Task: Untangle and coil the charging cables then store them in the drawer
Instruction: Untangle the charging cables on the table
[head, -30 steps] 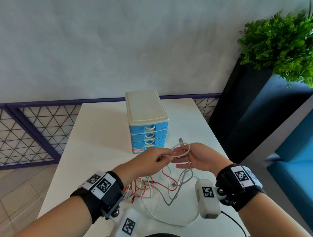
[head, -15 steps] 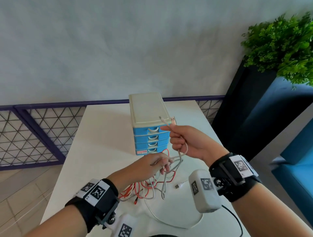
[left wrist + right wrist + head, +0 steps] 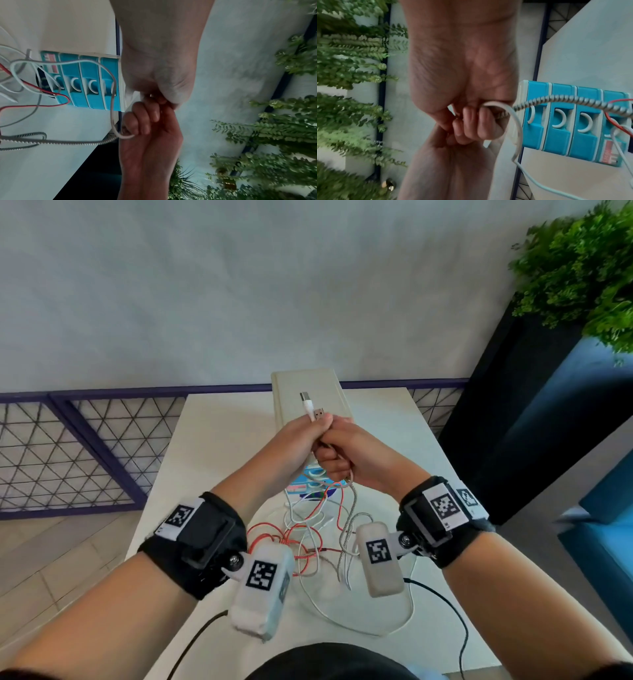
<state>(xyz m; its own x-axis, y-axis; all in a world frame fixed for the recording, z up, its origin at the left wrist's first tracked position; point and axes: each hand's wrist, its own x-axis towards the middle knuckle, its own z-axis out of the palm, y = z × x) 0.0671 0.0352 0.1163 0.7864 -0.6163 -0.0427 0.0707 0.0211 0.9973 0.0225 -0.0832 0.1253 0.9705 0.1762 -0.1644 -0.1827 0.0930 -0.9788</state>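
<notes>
Pale grey wall (image 3: pixel 239 285) fills the far side. Purple lattice railing (image 3: pixel 68 453) runs along its base, behind white desk (image 3: pixel 219 440). Wood-look floor tiles (image 3: pixel 51 559) near left. Far right: green plant (image 3: pixel 582 265) atop black planter (image 3: pixel 513 412), w/ blue seat (image 3: pixel 609 529) near it.

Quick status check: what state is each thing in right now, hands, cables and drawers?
Left hand: pinching the white cable near its plug.
Right hand: gripping the braided cable.
White cable: end lifted, rest tangled.
Braided cable: hanging, uncoiled.
Red cable: tangled on the table.
Drawer unit: all four drawers closed.
</notes>
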